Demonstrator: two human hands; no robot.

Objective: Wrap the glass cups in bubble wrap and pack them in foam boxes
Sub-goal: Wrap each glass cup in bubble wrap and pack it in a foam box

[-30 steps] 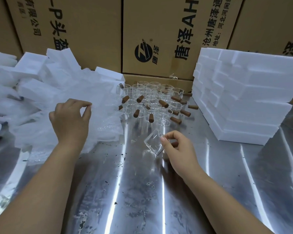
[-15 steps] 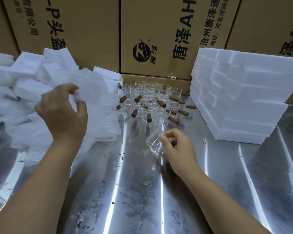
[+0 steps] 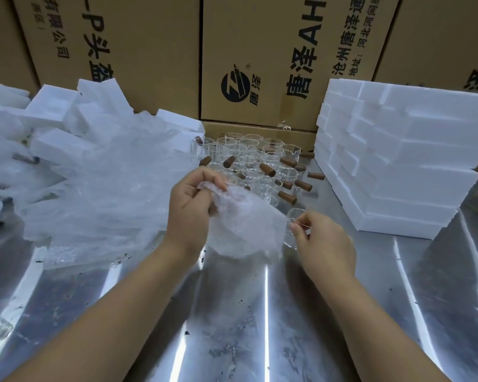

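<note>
One bubble wrap sheet [image 3: 243,224] is hanging pinched in the left grip [image 3: 189,210], while the right grip [image 3: 323,238] is holding a glass cup [image 3: 289,232] just beside it over the bench [image 3: 232,326]. Centring the cup on the sheet is looking wisest.

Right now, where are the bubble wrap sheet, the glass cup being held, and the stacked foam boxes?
bubble wrap sheet [image 3: 243,230], head view, middle of the sheet.
glass cup [image 3: 295,215], head view, wall near its rim.
foam boxes [image 3: 403,161], head view, stack's front face.
</note>
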